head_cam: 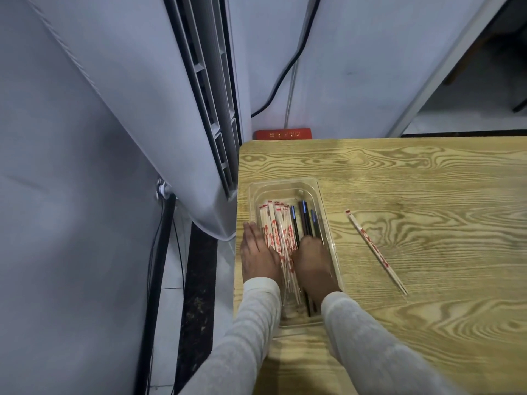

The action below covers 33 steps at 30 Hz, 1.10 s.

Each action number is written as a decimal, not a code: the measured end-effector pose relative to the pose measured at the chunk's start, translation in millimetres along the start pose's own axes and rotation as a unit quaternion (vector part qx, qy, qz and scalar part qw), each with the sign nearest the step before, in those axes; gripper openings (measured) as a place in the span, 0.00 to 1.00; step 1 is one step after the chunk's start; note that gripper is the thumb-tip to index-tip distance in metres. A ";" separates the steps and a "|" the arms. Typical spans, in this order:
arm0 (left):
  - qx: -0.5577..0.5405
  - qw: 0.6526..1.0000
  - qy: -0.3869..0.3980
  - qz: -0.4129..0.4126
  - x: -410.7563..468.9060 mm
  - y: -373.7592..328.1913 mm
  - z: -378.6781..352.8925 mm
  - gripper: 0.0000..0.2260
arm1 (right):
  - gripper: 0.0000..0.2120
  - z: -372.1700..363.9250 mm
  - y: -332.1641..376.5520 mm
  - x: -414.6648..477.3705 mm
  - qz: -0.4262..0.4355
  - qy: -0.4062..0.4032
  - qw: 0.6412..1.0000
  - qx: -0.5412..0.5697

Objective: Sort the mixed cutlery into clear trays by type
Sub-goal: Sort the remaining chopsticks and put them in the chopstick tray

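Left of the clear tray (328,223), a white cabinet (171,109) crowds the worktop (427,195) edge. In the tray, left hand (259,252), fingers straight, presses the wrapped chopsticks (278,223). Right hand (312,263) curls over the black chopsticks (303,218); grip undetermined. Judged step: separating types. Next: collect the loose wrapped pair (376,252), right of tray, open room around it.

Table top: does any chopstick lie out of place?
Yes. One wrapped pair lies alone, slanted, on the table right of the clear tray; the other wrapped pairs and the black chopsticks are inside it.
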<state>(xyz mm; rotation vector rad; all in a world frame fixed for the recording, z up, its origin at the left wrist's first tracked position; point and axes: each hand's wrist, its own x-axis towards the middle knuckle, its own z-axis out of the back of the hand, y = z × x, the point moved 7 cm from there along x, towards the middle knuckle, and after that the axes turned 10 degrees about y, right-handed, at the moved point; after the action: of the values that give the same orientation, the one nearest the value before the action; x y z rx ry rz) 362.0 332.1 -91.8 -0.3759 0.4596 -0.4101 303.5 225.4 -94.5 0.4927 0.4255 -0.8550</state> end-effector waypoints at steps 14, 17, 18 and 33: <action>0.003 1.000 -0.020 -0.003 -1.1 2.8 -2.5 0.25 | 0.08 105.0 -73.1 -34.1 0.017 -0.250 0.930 0.269; -0.005 1.000 -0.029 -0.001 -2.0 4.4 -3.0 0.27 | 0.08 82.6 -133.7 -23.1 -0.067 -0.262 0.920 0.283; -0.007 0.999 -0.032 -0.001 -2.7 3.9 -2.7 0.27 | 0.08 70.6 -147.1 -18.4 -0.085 -0.245 0.922 0.287; -0.048 0.999 0.004 0.012 -2.8 6.0 -4.1 0.28 | 0.13 22.7 -158.1 -0.7 -0.066 -0.196 0.949 0.238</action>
<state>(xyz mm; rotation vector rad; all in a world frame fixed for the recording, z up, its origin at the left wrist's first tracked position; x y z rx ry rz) 359.4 337.4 -96.9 -0.4615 0.4920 -0.3675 181.0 124.6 -113.5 0.7246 -0.1248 -1.1648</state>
